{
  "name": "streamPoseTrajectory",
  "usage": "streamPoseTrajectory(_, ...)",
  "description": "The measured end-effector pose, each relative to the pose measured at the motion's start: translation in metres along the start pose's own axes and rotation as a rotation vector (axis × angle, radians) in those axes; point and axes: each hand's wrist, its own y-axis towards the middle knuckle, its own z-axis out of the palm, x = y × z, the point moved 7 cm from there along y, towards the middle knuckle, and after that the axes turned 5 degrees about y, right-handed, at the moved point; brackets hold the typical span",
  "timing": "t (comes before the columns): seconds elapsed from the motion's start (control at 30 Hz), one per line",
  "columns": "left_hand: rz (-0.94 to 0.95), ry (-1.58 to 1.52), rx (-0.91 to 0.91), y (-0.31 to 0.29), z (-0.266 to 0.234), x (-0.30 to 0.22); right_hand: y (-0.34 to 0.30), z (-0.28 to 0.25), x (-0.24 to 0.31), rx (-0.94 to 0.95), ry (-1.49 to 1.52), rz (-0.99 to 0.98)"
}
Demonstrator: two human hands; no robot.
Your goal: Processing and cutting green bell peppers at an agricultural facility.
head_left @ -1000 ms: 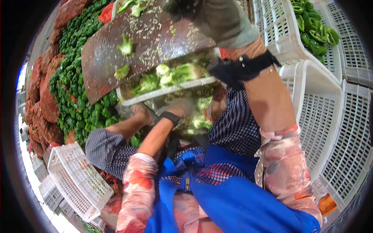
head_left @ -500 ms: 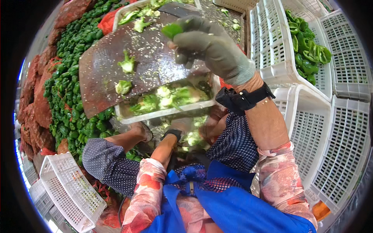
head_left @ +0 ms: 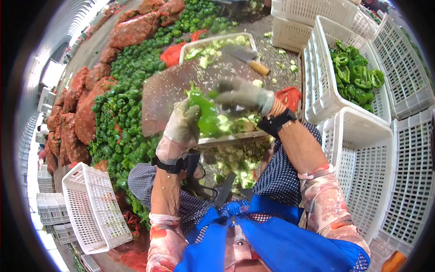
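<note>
My left hand, in a pale, wet-looking glove, is closed around a green bell pepper. The pepper is smeared by motion, with its stem end up. Close to its right side comes my gloved right hand, also blurred, its fingers curled at a small green pepper piece. Both hands are above the near right part of a dark, seed-strewn board. A knife with a wooden handle lies beyond my right hand, its blade across the corner of a white tray of pepper cores.
Green peppers form a long heap on the left, with red mesh sacks behind. On the right, a white crate holds cut pepper halves, beside another crate. Scraps fill a tray below my hands.
My left hand has come up from low between my knees and now holds a pepper. My right hand has moved down towards it. The view has shifted, showing more of the far left.
</note>
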Motion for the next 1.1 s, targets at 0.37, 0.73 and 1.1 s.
streamPoseTrajectory(0.37,0.174,0.797,-0.326,0.017,0.028,-0.053,0.001,-0.002,-0.003,-0.115,-0.16,-0.129)
streamPoseTrajectory(0.73,-0.096,0.556,0.051,0.083,0.059,-0.024,-0.025,-0.053,-0.01,-0.324,0.287,-0.137)
streamPoseTrajectory(1.1,0.134,0.302,-0.232,0.021,-0.081,-0.101,-0.073,-0.18,0.032,-0.58,0.911,-0.676)
